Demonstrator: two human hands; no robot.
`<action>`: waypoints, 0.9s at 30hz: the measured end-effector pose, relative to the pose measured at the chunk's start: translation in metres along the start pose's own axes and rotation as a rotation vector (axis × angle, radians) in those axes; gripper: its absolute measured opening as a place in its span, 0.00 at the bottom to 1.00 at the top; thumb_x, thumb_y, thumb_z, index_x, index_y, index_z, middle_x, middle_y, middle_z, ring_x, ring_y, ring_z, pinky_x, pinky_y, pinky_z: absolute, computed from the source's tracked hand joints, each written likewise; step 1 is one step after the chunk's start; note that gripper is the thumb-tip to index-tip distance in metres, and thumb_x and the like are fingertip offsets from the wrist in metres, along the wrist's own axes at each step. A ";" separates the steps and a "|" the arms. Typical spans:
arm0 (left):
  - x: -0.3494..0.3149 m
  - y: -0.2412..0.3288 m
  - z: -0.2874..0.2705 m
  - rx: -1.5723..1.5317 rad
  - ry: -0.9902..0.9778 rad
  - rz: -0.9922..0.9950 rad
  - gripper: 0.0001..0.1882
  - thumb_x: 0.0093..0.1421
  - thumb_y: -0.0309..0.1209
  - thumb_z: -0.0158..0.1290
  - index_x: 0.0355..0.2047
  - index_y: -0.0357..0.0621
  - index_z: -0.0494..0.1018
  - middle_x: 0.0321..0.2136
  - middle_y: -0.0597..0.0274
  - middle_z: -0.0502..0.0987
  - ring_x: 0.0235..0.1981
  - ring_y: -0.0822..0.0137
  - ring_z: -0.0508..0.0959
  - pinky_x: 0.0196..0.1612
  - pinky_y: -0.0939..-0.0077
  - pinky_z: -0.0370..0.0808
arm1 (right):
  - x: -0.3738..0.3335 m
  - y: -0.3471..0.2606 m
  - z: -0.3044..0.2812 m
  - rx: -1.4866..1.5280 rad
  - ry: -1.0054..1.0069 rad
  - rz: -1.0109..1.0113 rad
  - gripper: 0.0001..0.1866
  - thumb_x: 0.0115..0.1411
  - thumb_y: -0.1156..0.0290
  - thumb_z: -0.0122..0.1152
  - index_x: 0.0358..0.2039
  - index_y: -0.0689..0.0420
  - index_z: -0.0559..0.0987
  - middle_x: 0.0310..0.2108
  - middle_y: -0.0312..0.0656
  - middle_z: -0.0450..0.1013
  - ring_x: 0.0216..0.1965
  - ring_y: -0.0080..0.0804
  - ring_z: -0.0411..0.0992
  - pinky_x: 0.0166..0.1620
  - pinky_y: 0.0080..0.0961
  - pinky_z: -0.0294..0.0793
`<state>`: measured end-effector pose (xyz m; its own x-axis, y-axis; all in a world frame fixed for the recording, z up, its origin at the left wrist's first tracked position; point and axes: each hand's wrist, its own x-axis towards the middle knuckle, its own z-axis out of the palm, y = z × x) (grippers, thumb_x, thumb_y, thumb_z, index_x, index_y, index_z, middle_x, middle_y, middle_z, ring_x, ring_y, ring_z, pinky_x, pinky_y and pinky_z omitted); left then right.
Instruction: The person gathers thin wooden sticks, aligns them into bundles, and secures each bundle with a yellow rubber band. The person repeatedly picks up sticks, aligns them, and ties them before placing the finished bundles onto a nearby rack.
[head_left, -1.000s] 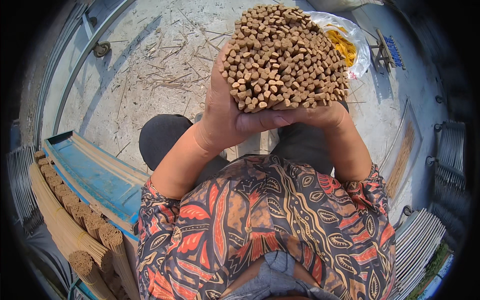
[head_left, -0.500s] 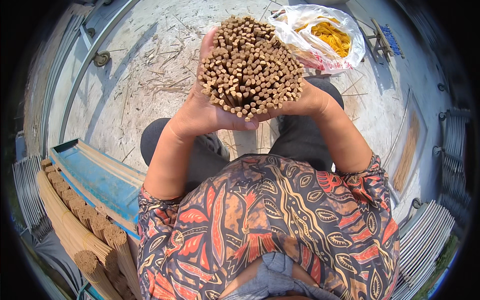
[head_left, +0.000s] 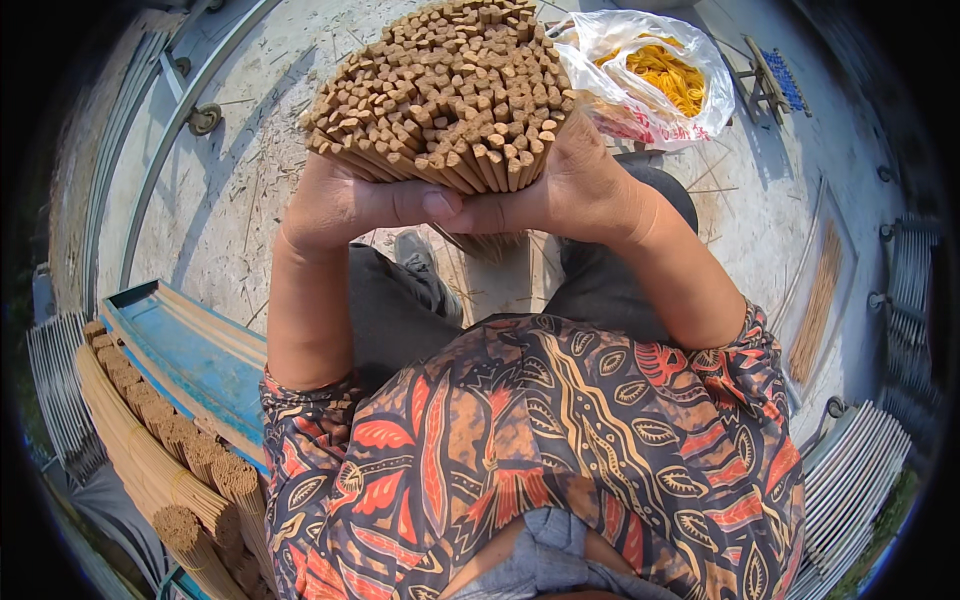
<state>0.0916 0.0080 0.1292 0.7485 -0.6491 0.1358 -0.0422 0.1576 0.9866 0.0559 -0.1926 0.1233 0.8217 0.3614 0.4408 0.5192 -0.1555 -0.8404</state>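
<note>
A thick bundle of brown incense sticks (head_left: pixel 440 95) is held upright in front of me, its uneven stick ends facing up. My left hand (head_left: pixel 345 205) wraps round its near left side. From the right, my right hand (head_left: pixel 580 190) grips the same bundle. Both thumbs meet across the near side, just below the stick ends. The fingers behind the bundle are hidden. Lower parts of the sticks show beneath my hands, between my knees.
At the left, tied stick bundles (head_left: pixel 160 430) lie stacked beside a blue tray (head_left: pixel 190 340). A white plastic bag (head_left: pixel 590 60) with yellow rubber bands (head_left: pixel 665 80) stands at far right. Loose sticks litter the concrete floor (head_left: pixel 250 150). Racks (head_left: pixel 850 490) stand along the right.
The bundle has shifted left and closer, looking larger, with its top tilted differently. Both hands moved with it, and the left forearm swung left.
</note>
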 end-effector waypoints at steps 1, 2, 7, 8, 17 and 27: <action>0.000 -0.004 0.002 -0.023 0.003 -0.038 0.34 0.36 0.26 0.70 0.46 0.36 0.69 0.41 0.61 0.76 0.42 0.69 0.74 0.47 0.72 0.72 | -0.005 0.012 0.003 0.085 0.008 0.032 0.32 0.39 0.67 0.76 0.46 0.58 0.73 0.45 0.39 0.72 0.46 0.29 0.68 0.52 0.27 0.67; 0.001 -0.009 0.005 -0.046 0.006 -0.076 0.35 0.36 0.25 0.70 0.47 0.37 0.69 0.42 0.62 0.75 0.43 0.69 0.74 0.48 0.73 0.71 | -0.007 0.018 0.003 0.108 -0.018 0.052 0.42 0.37 0.66 0.77 0.52 0.58 0.62 0.48 0.42 0.68 0.49 0.34 0.66 0.54 0.29 0.64; 0.003 -0.027 0.019 0.027 0.097 -0.002 0.35 0.35 0.25 0.70 0.46 0.37 0.69 0.41 0.63 0.75 0.42 0.70 0.74 0.48 0.75 0.71 | -0.012 0.038 -0.002 0.026 -0.097 0.067 0.64 0.35 0.64 0.78 0.64 0.55 0.41 0.55 0.50 0.62 0.56 0.43 0.62 0.58 0.34 0.60; 0.003 -0.028 0.026 0.031 0.162 -0.005 0.34 0.35 0.25 0.70 0.45 0.37 0.70 0.40 0.63 0.76 0.42 0.71 0.74 0.47 0.75 0.71 | -0.012 0.041 -0.003 -0.010 -0.103 0.056 0.64 0.34 0.64 0.78 0.64 0.54 0.42 0.55 0.50 0.61 0.56 0.43 0.62 0.58 0.34 0.60; -0.020 0.006 0.025 -0.332 0.140 -0.169 0.36 0.30 0.20 0.69 0.46 0.37 0.70 0.41 0.61 0.76 0.43 0.68 0.75 0.47 0.73 0.72 | -0.003 0.011 0.007 0.119 -0.032 -0.097 0.56 0.34 0.65 0.78 0.59 0.55 0.50 0.51 0.47 0.66 0.52 0.42 0.66 0.55 0.32 0.64; -0.018 -0.040 0.034 0.136 0.253 0.110 0.26 0.44 0.30 0.66 0.44 0.40 0.73 0.41 0.63 0.77 0.43 0.70 0.75 0.48 0.73 0.71 | -0.015 0.038 0.005 -0.066 -0.153 0.019 0.62 0.35 0.67 0.77 0.64 0.53 0.42 0.55 0.50 0.62 0.54 0.45 0.63 0.56 0.33 0.62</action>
<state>0.0578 -0.0119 0.0909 0.8750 -0.4246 0.2326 -0.2077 0.1048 0.9726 0.0626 -0.1995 0.0832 0.7884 0.4931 0.3679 0.5226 -0.2213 -0.8234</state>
